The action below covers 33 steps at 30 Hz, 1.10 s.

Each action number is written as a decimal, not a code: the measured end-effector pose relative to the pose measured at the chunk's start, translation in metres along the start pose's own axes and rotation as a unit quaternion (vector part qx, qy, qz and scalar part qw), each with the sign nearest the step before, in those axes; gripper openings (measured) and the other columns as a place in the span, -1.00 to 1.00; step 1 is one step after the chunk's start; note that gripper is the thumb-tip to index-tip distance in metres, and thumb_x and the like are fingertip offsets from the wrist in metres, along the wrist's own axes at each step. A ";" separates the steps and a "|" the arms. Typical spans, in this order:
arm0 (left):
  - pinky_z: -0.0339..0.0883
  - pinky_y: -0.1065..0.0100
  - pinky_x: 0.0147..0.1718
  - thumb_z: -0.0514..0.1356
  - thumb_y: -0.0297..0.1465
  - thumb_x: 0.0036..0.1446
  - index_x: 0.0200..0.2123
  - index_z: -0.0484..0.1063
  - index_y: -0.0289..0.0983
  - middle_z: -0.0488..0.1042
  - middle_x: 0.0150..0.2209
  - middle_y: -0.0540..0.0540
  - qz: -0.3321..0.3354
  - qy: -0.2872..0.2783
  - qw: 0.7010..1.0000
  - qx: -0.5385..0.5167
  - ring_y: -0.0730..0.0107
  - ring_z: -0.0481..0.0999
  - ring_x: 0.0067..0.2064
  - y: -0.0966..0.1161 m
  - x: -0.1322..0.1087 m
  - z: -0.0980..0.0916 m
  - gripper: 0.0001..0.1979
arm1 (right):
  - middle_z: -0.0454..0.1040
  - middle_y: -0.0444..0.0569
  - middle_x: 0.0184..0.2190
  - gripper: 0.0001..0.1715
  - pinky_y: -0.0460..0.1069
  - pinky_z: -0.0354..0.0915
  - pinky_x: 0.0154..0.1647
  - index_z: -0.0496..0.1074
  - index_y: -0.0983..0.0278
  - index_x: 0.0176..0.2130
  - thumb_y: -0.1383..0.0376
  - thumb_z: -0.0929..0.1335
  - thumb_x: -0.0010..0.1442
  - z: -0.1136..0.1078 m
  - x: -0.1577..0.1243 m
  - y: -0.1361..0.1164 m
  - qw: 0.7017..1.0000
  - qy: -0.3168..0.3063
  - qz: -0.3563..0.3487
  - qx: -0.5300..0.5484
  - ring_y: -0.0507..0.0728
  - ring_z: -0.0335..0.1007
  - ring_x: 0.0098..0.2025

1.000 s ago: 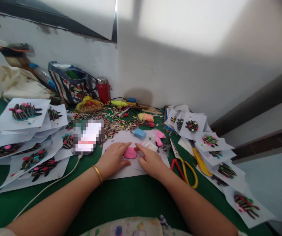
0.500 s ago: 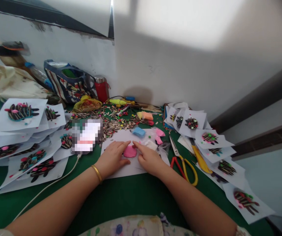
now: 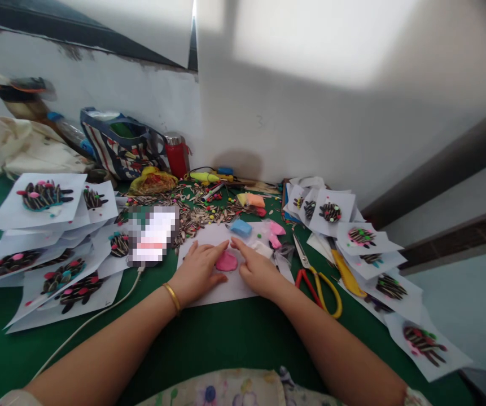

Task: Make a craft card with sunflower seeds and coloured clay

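A flat pink clay piece (image 3: 227, 260) lies on a white sheet of paper (image 3: 213, 294) in the middle of the green table. My left hand (image 3: 198, 272) rests at the clay's left side, fingers spread and fingertips at its upper edge. On the other side, my right hand (image 3: 256, 268) has its index finger stretched toward the clay's upper right, with the other fingers curled. Neither hand grasps anything. Behind my right hand are a blue clay block (image 3: 241, 227) and pink clay (image 3: 275, 234) on plastic wrap.
Scissors (image 3: 316, 282) lie right of the paper, near a yellow cutter (image 3: 347, 276). A phone (image 3: 153, 237) with a cable sits left. Seed-decorated sheets (image 3: 37, 200) flank both sides. Loose sunflower seeds (image 3: 196, 211), a red thermos (image 3: 176, 157) and a striped bag (image 3: 118, 144) are behind.
The view has shifted slightly. Both hands remain around the pink clay, which now looks a little wider and flatter.
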State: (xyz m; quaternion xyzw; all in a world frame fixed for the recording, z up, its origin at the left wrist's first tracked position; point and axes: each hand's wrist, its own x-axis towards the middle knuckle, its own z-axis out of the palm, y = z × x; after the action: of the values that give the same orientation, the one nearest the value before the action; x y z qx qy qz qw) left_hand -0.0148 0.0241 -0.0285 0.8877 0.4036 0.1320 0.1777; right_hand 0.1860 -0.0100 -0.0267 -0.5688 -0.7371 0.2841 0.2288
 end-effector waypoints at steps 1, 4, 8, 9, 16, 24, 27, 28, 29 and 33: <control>-0.16 -0.17 0.25 0.29 -0.31 0.06 0.32 0.01 -0.17 0.39 0.14 -0.21 0.003 -0.005 1.000 -0.003 0.04 0.28 0.20 0.000 0.000 0.000 -0.20 | 0.27 0.00 0.24 -0.20 0.09 0.12 0.24 0.02 0.21 0.33 0.43 0.19 0.13 0.002 0.001 0.003 1.000 0.015 0.004 0.025 0.15 0.20 0.22; -0.25 -0.22 0.26 0.24 -0.34 0.11 0.33 -0.04 -0.16 0.29 0.23 -0.22 0.013 -0.023 1.000 -0.008 0.07 0.17 0.29 -0.001 0.001 0.001 -0.22 | 0.38 0.03 0.09 -0.23 0.10 0.19 0.16 0.11 0.22 0.29 0.45 0.19 0.09 0.005 0.005 0.011 0.996 0.050 0.018 0.069 0.13 0.28 0.09; -0.28 -0.21 0.28 0.22 -0.36 0.13 0.33 -0.03 -0.18 0.25 0.25 -0.25 0.034 -0.040 0.999 -0.010 0.10 0.15 0.31 -0.004 0.003 0.001 -0.25 | 0.40 0.08 -0.03 -0.26 0.10 0.24 0.09 0.19 0.27 0.24 0.46 0.21 0.06 0.003 0.011 0.013 0.996 0.049 0.026 0.067 0.13 0.32 -0.05; -0.27 -0.19 0.28 0.23 -0.35 0.12 0.33 -0.02 -0.18 0.27 0.24 -0.25 0.037 -0.038 0.999 -0.010 0.10 0.18 0.29 -0.005 0.004 0.000 -0.25 | 0.40 0.08 -0.03 -0.27 0.10 0.24 0.09 0.19 0.28 0.24 0.46 0.21 0.06 0.002 0.012 0.012 0.997 0.044 0.029 0.064 0.13 0.32 -0.05; -0.14 -0.13 0.27 0.32 -0.26 0.04 0.31 0.04 -0.17 0.40 0.10 -0.20 0.039 -0.014 0.999 0.002 0.08 0.31 0.17 -0.007 0.005 -0.002 -0.18 | 0.43 0.02 0.05 -0.27 0.07 0.20 0.15 0.17 0.26 0.26 0.48 0.19 0.11 0.009 0.010 0.005 0.998 0.051 0.007 0.029 0.13 0.32 0.07; -0.19 -0.14 0.27 0.27 -0.20 0.10 0.29 0.09 -0.16 0.45 0.03 -0.18 0.039 0.005 0.999 0.000 0.13 0.38 0.09 -0.010 0.002 -0.001 -0.27 | 0.47 0.03 0.03 -0.28 0.06 0.21 0.14 0.14 0.31 0.29 0.47 0.20 0.14 0.008 0.002 0.004 0.999 0.046 -0.024 -0.008 0.14 0.33 0.04; -0.22 -0.14 0.28 0.22 -0.25 0.17 0.30 0.06 -0.15 0.44 0.05 -0.17 0.043 0.010 0.999 0.000 0.17 0.38 0.09 -0.010 0.002 -0.001 -0.32 | 0.47 0.04 0.02 -0.26 0.08 0.19 0.15 0.14 0.32 0.29 0.47 0.21 0.12 0.008 0.000 0.004 0.997 0.051 -0.039 -0.032 0.16 0.30 0.04; -0.21 -0.14 0.28 0.22 -0.27 0.16 0.31 0.05 -0.14 0.44 0.05 -0.17 0.042 0.009 0.999 -0.001 0.16 0.37 0.09 -0.010 0.002 0.000 -0.31 | 0.47 0.05 0.02 -0.25 0.09 0.18 0.16 0.14 0.32 0.29 0.48 0.21 0.11 0.008 0.000 0.004 0.997 0.052 -0.045 -0.042 0.17 0.28 0.05; -0.19 -0.14 0.27 0.24 -0.28 0.14 0.31 0.05 -0.14 0.44 0.05 -0.16 0.040 0.007 0.999 -0.003 0.16 0.36 0.10 -0.010 0.002 0.000 -0.30 | 0.46 0.05 0.02 -0.24 0.10 0.17 0.18 0.13 0.32 0.29 0.49 0.20 0.10 0.008 -0.001 0.004 0.996 0.053 -0.051 -0.052 0.17 0.26 0.07; -0.15 -0.14 0.26 0.27 -0.28 0.10 0.31 0.05 -0.13 0.44 0.05 -0.16 0.031 -0.001 1.000 -0.001 0.13 0.34 0.12 -0.009 0.004 -0.001 -0.26 | 0.44 0.09 0.05 -0.23 0.12 0.13 0.21 0.13 0.34 0.29 0.50 0.20 0.09 0.010 -0.001 0.005 0.993 0.046 -0.066 -0.087 0.17 0.23 0.11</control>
State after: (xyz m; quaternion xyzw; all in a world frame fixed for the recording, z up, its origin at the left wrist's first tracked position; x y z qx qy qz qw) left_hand -0.0187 0.0326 -0.0309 0.9000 0.3752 0.1370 0.1745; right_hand 0.1829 -0.0120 -0.0378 -0.5495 -0.7836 0.1763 0.2301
